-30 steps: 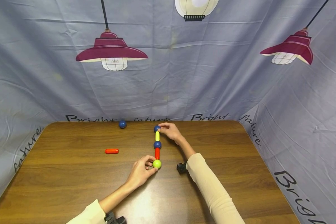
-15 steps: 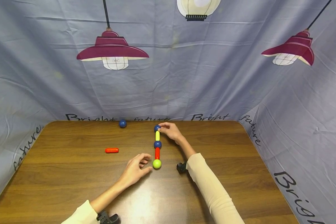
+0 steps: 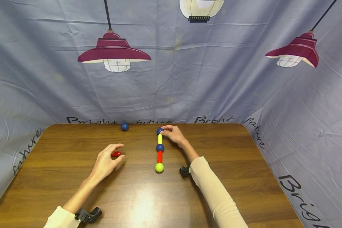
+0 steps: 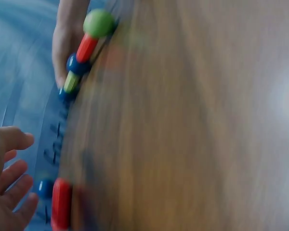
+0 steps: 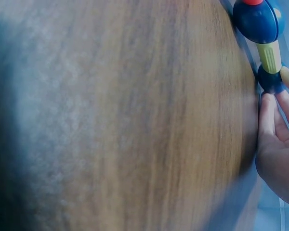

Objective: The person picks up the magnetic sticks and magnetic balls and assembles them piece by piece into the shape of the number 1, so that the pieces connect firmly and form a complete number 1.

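A straight chain of toy pieces lies on the table: a yellow-green ball (image 3: 159, 167) nearest me, a red rod (image 3: 160, 157), a blue ball (image 3: 160, 148), a yellow rod (image 3: 160, 139) and a far blue ball (image 3: 159, 130). My right hand (image 3: 174, 134) pinches that far ball between thumb and fingertips, as the right wrist view also shows at the blue ball (image 5: 270, 81). Over the loose red rod (image 3: 116, 154) is my left hand (image 3: 104, 162), thumb and fingers spread around it with a gap. Part of this rod is hidden behind the hand.
Another blue ball (image 3: 124, 126) sits by the table's back edge, left of the chain. A grey printed curtain (image 3: 171, 79) hangs right behind the wooden table (image 3: 231, 148). Black camera mounts are strapped at both wrists.
My left hand has let go of the yellow-green ball and moved left to the loose red rod. My right hand stays on the far blue ball, and the chain lies where it was.
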Motion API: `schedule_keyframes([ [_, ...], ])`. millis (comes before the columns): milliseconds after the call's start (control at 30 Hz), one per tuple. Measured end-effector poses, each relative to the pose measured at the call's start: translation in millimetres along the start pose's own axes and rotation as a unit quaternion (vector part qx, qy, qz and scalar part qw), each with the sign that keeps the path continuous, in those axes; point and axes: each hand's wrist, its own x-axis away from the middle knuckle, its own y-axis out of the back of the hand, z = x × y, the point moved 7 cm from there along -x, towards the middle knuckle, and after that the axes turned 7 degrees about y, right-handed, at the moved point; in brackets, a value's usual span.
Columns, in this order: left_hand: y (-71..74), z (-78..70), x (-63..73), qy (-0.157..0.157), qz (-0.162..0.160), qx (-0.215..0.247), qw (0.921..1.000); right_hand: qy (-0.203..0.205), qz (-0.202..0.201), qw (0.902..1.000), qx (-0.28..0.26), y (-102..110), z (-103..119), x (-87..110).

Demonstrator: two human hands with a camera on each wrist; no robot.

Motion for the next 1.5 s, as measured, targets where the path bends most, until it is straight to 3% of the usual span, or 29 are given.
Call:
schedule_keyframes([
  [233,12.3,21.9,-3.1,-0.004,0.045,-0.077,0.996,-0.005,0.001,1.0,-0.004,0.6,-0.1,0.9],
  [433,13.2,28.3,-1.3,-0.019,0.048,-0.096,0.9941,0.0,0.001,1.0,-0.008,-0.1,0.5,0.7],
  [767,11.7,37.8,-5.2,0.022,0.057,-0.12,0.9909,-0.01,0.0,0.9999,-0.013,-0.7,-1.9,0.4],
  [1100,12.5,34.2,-8.6,0.014,0.035,-0.13,0.9907,-0.004,0.003,0.9999,-0.011,0.8,-2.2,-1.6],
  [1333,6.9,17.4,-7.2,-0.006,0.024,-0.095,0.9951,-0.009,-0.001,0.9999,-0.012,1.2,-2.5,-1.3],
  [1500,-5.4,7.8,-4.4,-0.003,0.042,-0.054,0.9977,-0.009,0.0,0.9999,-0.011,0.6,-2.0,-0.6],
])
